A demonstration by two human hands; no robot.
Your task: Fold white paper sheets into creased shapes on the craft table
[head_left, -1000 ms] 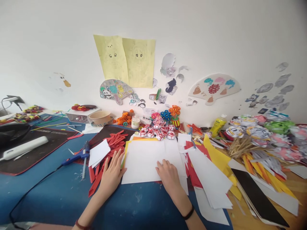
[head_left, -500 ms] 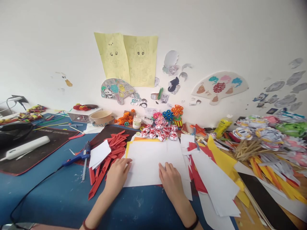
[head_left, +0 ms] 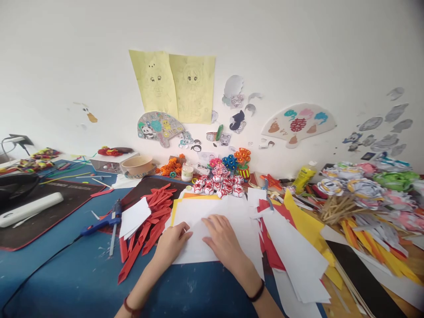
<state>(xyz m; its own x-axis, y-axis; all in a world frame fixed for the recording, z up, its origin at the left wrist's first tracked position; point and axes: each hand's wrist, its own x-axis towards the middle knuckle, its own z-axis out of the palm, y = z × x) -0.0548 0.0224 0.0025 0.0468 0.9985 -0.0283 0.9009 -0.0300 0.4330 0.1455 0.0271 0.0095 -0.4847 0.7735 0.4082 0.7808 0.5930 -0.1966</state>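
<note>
White paper sheets [head_left: 198,247] lie in front of me, with yellow and orange paper [head_left: 177,206] showing along their back and left edges. On the left part of the top sheet rests my left hand [head_left: 175,242], its fingers loosely bent, thumb apart, and nothing visibly held. My right hand [head_left: 222,236] lies over the middle of the same sheet, open, fingers stretched toward the left. A gap separates the two hands. Beyond the paper sits a cluster of red-and-white folded pieces [head_left: 218,185].
Folded red paper strips [head_left: 155,212], small white sheets [head_left: 135,216] and a blue glue gun [head_left: 111,221] lie at left. To the right are white paper strips [head_left: 294,256], red and yellow paper, a black phone-like slab [head_left: 361,278] and paper flowers [head_left: 361,190]. A yellow bottle [head_left: 304,176] stands behind.
My right hand has slid left from the sheet's right part to its middle. My left hand has shifted slightly right and lower, its fingers more bent. The view has moved a little.
</note>
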